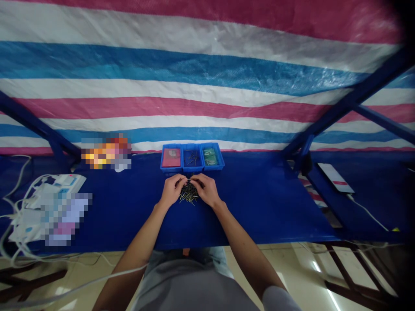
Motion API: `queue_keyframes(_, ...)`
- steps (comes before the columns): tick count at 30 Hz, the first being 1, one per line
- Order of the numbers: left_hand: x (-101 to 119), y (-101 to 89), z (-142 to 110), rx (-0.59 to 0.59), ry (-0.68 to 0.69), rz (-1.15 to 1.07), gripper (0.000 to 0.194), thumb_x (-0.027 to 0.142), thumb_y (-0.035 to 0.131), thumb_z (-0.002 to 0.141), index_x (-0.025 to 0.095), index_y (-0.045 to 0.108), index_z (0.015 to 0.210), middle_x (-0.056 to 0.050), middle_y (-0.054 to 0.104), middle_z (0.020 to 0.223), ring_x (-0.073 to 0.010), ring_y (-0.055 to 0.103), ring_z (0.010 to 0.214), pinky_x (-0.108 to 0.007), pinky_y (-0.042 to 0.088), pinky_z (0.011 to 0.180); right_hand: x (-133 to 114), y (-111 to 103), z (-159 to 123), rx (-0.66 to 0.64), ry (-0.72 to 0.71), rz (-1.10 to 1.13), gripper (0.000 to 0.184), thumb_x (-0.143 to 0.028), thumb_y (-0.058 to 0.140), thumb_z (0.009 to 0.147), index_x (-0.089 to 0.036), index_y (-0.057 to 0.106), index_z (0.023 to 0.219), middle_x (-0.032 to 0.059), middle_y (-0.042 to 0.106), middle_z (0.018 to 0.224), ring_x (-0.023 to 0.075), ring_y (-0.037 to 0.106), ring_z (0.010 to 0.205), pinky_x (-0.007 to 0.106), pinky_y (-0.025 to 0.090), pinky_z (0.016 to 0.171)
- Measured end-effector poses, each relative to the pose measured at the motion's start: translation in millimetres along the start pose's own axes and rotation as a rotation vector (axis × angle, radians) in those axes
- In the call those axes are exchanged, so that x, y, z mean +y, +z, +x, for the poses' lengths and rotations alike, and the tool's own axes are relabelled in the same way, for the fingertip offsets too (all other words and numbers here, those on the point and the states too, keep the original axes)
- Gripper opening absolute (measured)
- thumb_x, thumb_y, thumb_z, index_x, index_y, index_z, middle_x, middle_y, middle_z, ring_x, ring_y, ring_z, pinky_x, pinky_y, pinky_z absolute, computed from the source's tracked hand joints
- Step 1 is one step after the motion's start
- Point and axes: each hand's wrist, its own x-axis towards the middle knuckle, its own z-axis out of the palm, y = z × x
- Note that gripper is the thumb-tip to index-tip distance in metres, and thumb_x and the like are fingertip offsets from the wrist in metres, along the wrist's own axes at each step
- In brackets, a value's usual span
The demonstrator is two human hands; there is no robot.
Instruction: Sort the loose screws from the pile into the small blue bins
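A pile of small, thin metal pieces (189, 194), dark and brass-coloured and screw-like, lies on the blue table. Over its far edge, my left hand (171, 188) is closed in a pinch. My right hand (206, 189) is pinched the same way, just opposite. Between the two sets of fingertips runs one thin metal piece (189, 179), lying crosswise; its exact kind is too small to make out. Behind the hands stand three joined blue bins. A red packet (171, 160) fills the left bin, several thin dark pieces (192, 159) lie in the middle one, and the right bin (221, 162) holds greenish bags.
Power strips (69, 183) with tangled white cables occupy the table's left side, beside blurred-out items. A phone (335, 177) on a cable lies at the far right. Blue frame bars (324, 119) slope up at both sides, before a striped plastic sheet (201, 103).
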Motion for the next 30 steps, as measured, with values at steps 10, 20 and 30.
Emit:
queue_keyframes(10, 1, 0.3, -1, -0.044, -0.018, 0.016, 0.031, 0.039, 0.05, 0.097, 0.016, 0.064, 0.083, -0.001, 0.066, 0.073, -0.0112, 0.055, 0.06, -0.022, 0.041, 0.062, 4, 4, -1, 0.024, -0.029, -0.001, 0.017, -0.028, 0.057, 0.097, -0.021, 0.072, 0.1, 0.005, 0.07, 0.091, 0.0157, 0.065, 0.08, 0.026, 0.051, 0.074)
queue_keyframes(20, 0, 2.0, 0, -0.054, 0.007, 0.031, 0.03, 0.037, 0.052, 0.097, 0.016, 0.065, 0.08, -0.001, 0.067, 0.072, -0.0126, 0.059, 0.065, -0.022, 0.043, 0.064, 6, 9, -1, 0.024, -0.07, 0.046, 0.021, -0.025, 0.058, 0.096, -0.024, 0.074, 0.11, 0.0054, 0.073, 0.103, 0.0174, 0.07, 0.093, 0.028, 0.055, 0.087)
queue_keyframes(30, 0, 2.6, 0, -0.036, 0.017, 0.037, 0.028, 0.035, 0.053, 0.096, 0.017, 0.067, 0.08, 0.0, 0.066, 0.071, -0.0117, 0.057, 0.062, -0.022, 0.042, 0.062, 12, 10, -2, 0.056, -0.093, 0.044, 0.023, -0.021, 0.055, 0.097, -0.025, 0.076, 0.106, 0.0044, 0.074, 0.098, 0.0159, 0.07, 0.089, 0.027, 0.056, 0.084)
